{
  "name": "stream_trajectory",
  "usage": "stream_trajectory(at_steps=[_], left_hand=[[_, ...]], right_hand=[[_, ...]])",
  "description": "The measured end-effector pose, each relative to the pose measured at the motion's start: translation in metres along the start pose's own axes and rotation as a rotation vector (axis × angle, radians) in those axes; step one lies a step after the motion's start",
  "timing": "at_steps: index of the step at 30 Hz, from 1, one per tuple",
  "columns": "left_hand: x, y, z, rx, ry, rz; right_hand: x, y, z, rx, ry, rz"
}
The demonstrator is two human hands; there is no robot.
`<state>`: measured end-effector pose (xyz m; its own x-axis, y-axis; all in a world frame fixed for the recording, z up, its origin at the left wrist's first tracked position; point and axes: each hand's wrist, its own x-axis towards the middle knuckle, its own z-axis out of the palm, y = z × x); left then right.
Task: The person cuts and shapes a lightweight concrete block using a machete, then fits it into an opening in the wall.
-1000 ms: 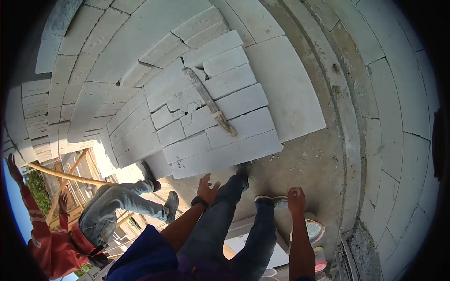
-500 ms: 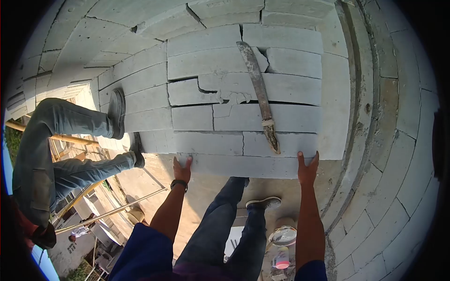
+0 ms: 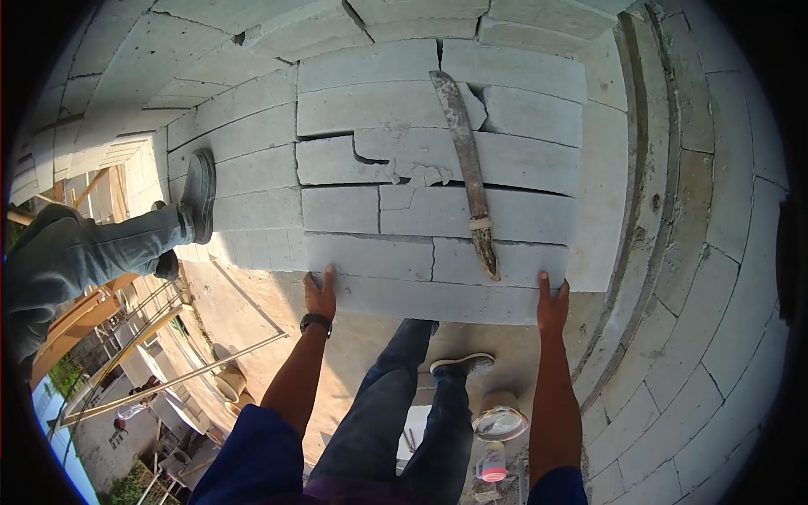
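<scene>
A long, pale grey aerated concrete block (image 3: 433, 299) lies along the near edge of a platform of similar blocks (image 3: 337, 202). My left hand (image 3: 320, 295), with a dark wristwatch, grips its left end. At the opposite end, my right hand (image 3: 552, 307) holds it with the thumb up along the corner. Some of the fingers are hidden behind the block's ends. A worn machete (image 3: 463, 143) with a rough handle rests on the blocks, its handle end just beyond the one I hold.
At the left stands another person, whose leg (image 3: 126, 236) and shoe (image 3: 199, 198) show on the blocks. A bucket (image 3: 502, 421) and a pink-lidded container (image 3: 492, 463) are by my feet. Block walls (image 3: 715, 286) rise around; poles (image 3: 177, 383) lie lower left.
The other person's legs have shifted left and partly out of view. My left hand sits slightly further left and higher in view; both hands stay on the block's ends. The machete lies as before.
</scene>
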<state>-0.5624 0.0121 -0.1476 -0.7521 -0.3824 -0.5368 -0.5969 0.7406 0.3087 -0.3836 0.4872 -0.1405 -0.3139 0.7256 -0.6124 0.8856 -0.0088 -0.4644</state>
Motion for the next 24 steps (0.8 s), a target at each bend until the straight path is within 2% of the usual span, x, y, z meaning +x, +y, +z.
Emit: stream_trajectory(at_steps=[4,8,11,15,16,18,19,21,23,24], left_hand=[[0.001,-0.006,-0.005,-0.034,-0.055,0.030],[0.006,-0.007,-0.002,-0.072,-0.083,0.047],[0.003,0.000,-0.002,-0.071,-0.106,0.068],[0.002,-0.009,-0.005,-0.004,-0.108,0.096],[0.002,-0.007,-0.006,0.019,-0.095,0.110],[-0.010,-0.006,0.000,0.182,0.010,0.163],[-0.027,0.009,0.006,0.188,0.039,0.309],[-0.075,0.053,0.017,0.199,0.106,0.597],[-0.122,0.092,0.041,0.133,-0.020,0.696],[-0.146,0.109,0.056,0.107,-0.110,0.683]], right_hand=[[-0.013,-0.013,0.002,-0.161,0.097,0.053],[-0.014,-0.012,0.003,-0.195,0.112,0.141],[-0.024,-0.001,-0.001,-0.236,0.073,0.193],[-0.028,0.011,-0.003,-0.309,0.057,0.156],[-0.024,0.002,-0.014,-0.231,-0.042,0.211],[-0.014,0.007,-0.010,-0.093,0.039,0.091],[-0.010,0.009,-0.010,-0.025,0.079,0.030],[-0.001,-0.012,-0.017,-0.120,0.139,-0.271],[0.007,-0.028,-0.021,-0.249,0.140,-0.567],[0.009,-0.032,-0.023,-0.333,0.111,-0.710]])
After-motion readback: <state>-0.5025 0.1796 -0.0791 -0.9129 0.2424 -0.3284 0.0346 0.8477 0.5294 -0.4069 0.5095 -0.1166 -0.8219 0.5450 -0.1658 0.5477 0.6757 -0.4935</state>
